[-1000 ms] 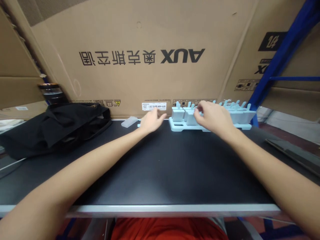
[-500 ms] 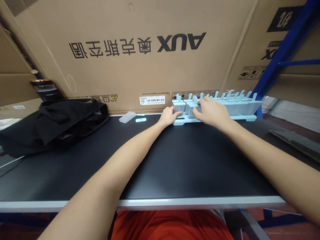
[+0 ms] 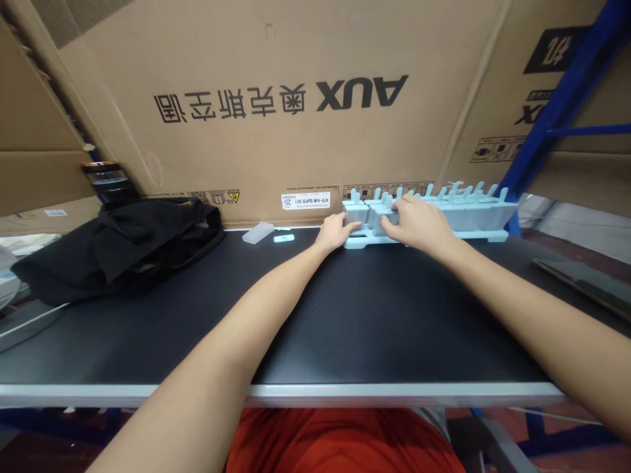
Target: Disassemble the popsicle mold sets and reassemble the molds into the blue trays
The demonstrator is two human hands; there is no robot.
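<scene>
— While both hands are at the pale-blue rack of ice-pop moulds, right of centre in the frame, what step is this?

— Handling the moulds at the rack's left end, I judge. The left hand closes round that end, thumb across the front by the end mould; whether it pinches mould or base, I cannot tell. The right hand is clamped on the neighbouring mould, thumb in front, fingers over the top.

— And the next move calls for?

— A steady base, probably, and level pressure, since the moulds stand close together.

— What lies near?

— Just left of the left hand, a translucent block and a small light-blue piece, both loose on the black tabletop.

— The room?

— A big cardboard box, its lettering upside down, fills the upper frame. Black fabric slumps at middle left, a blue metal post slants at upper right, and a dark flat object lies at the right edge.
</scene>
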